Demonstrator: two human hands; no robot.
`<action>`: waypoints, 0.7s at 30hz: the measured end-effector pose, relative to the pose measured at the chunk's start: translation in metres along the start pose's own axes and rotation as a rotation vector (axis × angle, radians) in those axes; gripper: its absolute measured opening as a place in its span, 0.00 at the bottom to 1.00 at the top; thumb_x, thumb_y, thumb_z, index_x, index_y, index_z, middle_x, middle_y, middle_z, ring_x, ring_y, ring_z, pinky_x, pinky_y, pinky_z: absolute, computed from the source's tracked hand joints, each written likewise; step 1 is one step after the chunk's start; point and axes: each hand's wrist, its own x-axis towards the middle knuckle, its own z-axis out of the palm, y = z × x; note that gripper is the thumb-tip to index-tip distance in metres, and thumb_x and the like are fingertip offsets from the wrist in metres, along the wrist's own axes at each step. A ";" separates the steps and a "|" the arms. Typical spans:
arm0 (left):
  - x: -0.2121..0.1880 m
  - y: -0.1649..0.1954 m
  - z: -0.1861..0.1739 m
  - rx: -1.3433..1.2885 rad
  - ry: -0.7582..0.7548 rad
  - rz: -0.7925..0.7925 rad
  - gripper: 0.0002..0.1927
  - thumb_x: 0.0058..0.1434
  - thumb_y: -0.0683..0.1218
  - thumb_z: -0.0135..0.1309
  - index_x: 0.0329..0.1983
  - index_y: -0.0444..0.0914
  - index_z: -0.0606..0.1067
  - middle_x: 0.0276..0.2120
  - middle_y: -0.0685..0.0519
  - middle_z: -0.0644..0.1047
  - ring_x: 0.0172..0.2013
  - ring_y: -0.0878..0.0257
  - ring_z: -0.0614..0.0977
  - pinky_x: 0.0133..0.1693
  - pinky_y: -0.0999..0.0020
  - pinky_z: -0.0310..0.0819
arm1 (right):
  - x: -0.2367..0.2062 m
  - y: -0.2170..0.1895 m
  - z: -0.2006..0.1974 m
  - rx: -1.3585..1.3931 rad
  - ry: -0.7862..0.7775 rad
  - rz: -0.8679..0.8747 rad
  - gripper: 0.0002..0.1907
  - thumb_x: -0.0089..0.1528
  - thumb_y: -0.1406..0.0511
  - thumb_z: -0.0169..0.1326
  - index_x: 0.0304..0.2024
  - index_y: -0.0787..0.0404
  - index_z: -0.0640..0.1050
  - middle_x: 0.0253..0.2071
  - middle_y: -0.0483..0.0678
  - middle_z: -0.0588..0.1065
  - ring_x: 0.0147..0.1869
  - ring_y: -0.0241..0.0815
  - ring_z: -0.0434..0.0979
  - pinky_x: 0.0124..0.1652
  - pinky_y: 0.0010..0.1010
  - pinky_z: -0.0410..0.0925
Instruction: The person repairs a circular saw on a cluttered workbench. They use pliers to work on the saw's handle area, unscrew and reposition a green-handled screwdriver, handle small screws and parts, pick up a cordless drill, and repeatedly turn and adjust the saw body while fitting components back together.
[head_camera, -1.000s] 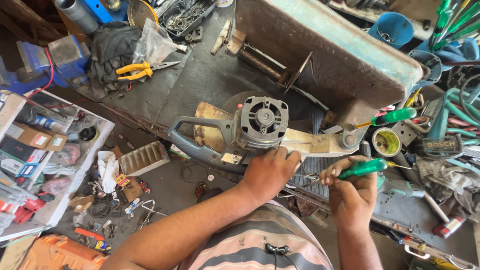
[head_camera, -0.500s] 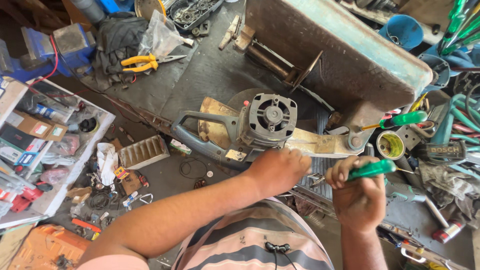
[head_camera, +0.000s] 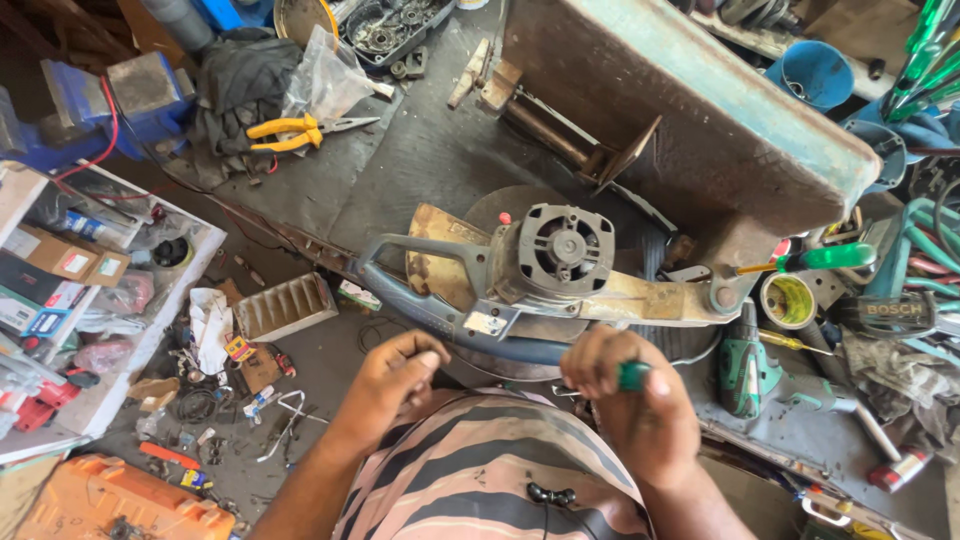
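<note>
Here my left hand (head_camera: 392, 372) curls loosely closed on nothing I can see, just below the blue-handled, grey-motored power saw (head_camera: 520, 275) on the bench, while my right hand (head_camera: 628, 400) grips a green-handled screwdriver (head_camera: 632, 376).

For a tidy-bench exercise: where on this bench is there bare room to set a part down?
Bare dark mat between the yellow pliers and the rusty metal box, above the saw motor. Crowded: right side by the green drill, and floor left.
</note>
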 end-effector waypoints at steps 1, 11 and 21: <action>0.001 0.010 -0.002 0.367 0.041 0.094 0.10 0.64 0.42 0.58 0.44 0.32 0.80 0.32 0.50 0.74 0.29 0.59 0.71 0.31 0.60 0.68 | 0.009 0.005 0.010 -0.028 -0.024 -0.001 0.22 0.72 0.50 0.44 0.35 0.61 0.66 0.34 0.50 0.64 0.41 0.45 0.62 0.47 0.40 0.60; 0.065 0.084 -0.005 1.146 -0.350 0.740 0.08 0.59 0.49 0.61 0.37 0.41 0.80 0.29 0.52 0.73 0.35 0.54 0.79 0.37 0.57 0.73 | 0.072 0.048 0.065 -0.158 -0.062 0.060 0.20 0.74 0.53 0.41 0.41 0.63 0.67 0.41 0.50 0.64 0.47 0.41 0.61 0.53 0.32 0.58; 0.087 0.101 -0.016 1.212 -0.573 0.732 0.06 0.55 0.46 0.62 0.37 0.45 0.80 0.28 0.54 0.73 0.35 0.55 0.80 0.34 0.57 0.73 | 0.042 0.063 0.091 -0.344 0.236 -0.013 0.17 0.74 0.55 0.43 0.45 0.64 0.66 0.46 0.52 0.64 0.51 0.43 0.62 0.58 0.33 0.58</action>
